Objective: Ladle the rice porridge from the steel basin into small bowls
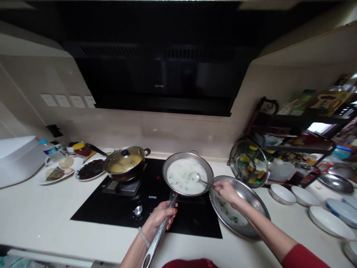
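A steel pan (187, 175) full of white porridge with green flecks sits on the right burner of the black cooktop (111, 208). My left hand (160, 217) is wrapped round the pan's long metal handle (156, 240). My right hand (226, 190) grips the handle of a ladle (198, 178) whose bowl dips into the porridge. Just right of the pan lies a large steel basin (251, 201) with a little porridge at its bottom, under my right forearm.
A lidded pot (126, 163) stands on the left burner. Plates of food (89, 169) and jars sit at the back left. A glass lid (249, 163) leans by a rack (295, 141) at the right. White bowls (329, 219) line the right counter.
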`<state>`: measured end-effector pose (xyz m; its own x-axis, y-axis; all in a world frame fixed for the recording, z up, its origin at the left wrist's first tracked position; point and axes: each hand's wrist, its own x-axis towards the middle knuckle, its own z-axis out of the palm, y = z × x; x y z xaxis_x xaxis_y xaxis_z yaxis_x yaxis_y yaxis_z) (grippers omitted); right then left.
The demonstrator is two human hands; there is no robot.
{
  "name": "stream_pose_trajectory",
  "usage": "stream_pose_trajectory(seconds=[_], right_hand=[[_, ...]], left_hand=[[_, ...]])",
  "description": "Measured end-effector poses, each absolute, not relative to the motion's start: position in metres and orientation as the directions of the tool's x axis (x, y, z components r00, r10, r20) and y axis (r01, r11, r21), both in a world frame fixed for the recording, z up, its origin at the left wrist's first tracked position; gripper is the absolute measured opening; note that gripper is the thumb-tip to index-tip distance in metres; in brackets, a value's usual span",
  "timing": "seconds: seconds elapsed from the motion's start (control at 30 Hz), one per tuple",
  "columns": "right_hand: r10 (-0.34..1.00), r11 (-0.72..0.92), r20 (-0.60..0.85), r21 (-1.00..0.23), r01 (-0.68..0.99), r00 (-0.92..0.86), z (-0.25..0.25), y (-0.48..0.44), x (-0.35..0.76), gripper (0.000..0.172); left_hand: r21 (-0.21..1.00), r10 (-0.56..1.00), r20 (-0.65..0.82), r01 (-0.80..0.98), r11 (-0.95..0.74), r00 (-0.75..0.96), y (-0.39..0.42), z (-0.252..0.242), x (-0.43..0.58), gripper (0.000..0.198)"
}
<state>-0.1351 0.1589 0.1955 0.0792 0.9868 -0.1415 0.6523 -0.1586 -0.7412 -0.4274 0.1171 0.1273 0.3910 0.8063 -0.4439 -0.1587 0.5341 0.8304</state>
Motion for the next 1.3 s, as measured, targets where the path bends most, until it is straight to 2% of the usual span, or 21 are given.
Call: stream_pose_trajectory(seconds=[0.13,0.3,0.6,0.83,1.03,1.1,1.17,1.23,1.3], right_hand=[[0.957,-0.290,-0.254,-0.808,0.512,0.140,0.205,0.154,-0.132,0.015],[0.930,-0.367,-0.335,-0.854,0.370,0.150,0.216,0.145,-0.131,0.009],[0.901,-0.431,-0.393,-0.859,0.277,0.184,0.222,0.134,-0.122,0.005],[0.879,-0.460,-0.434,-0.880,0.116,0.196,0.237,0.111,-0.086,0.027],[0.835,-0.477,-0.445,-0.879,0.022,0.324,0.235,0.077,-0.037,0.040],[0.819,-0.482,-0.431,-0.875,0.049,0.379,0.223,0.068,-0.021,0.041],[0.822,-0.477,-0.377,-0.865,0.154,0.426,0.207,0.061,-0.008,0.036],[0.862,-0.421,-0.255,-0.842,0.338,0.438,0.188,0.056,0.002,0.025],[0.905,-0.350,-0.110,-0.741,0.573,0.411,0.168,0.050,0.008,0.018]], left_hand=[[0.842,0.809,-0.425,-0.149,0.518,0.406,0.118,0.125,-0.428,0.046],[0.834,0.808,-0.440,-0.156,0.530,0.392,0.117,0.126,-0.427,0.048],[0.835,0.806,-0.438,-0.153,0.529,0.400,0.116,0.127,-0.428,0.047],[0.840,0.815,-0.432,-0.156,0.520,0.387,0.114,0.134,-0.427,0.047],[0.834,0.807,-0.443,-0.150,0.530,0.391,0.113,0.136,-0.428,0.048],[0.830,0.803,-0.451,-0.147,0.538,0.390,0.113,0.135,-0.428,0.049],[0.829,0.804,-0.451,-0.153,0.538,0.388,0.114,0.134,-0.428,0.048],[0.829,0.806,-0.449,-0.158,0.537,0.385,0.114,0.134,-0.428,0.048],[0.827,0.804,-0.453,-0.156,0.540,0.385,0.113,0.135,-0.428,0.049]])
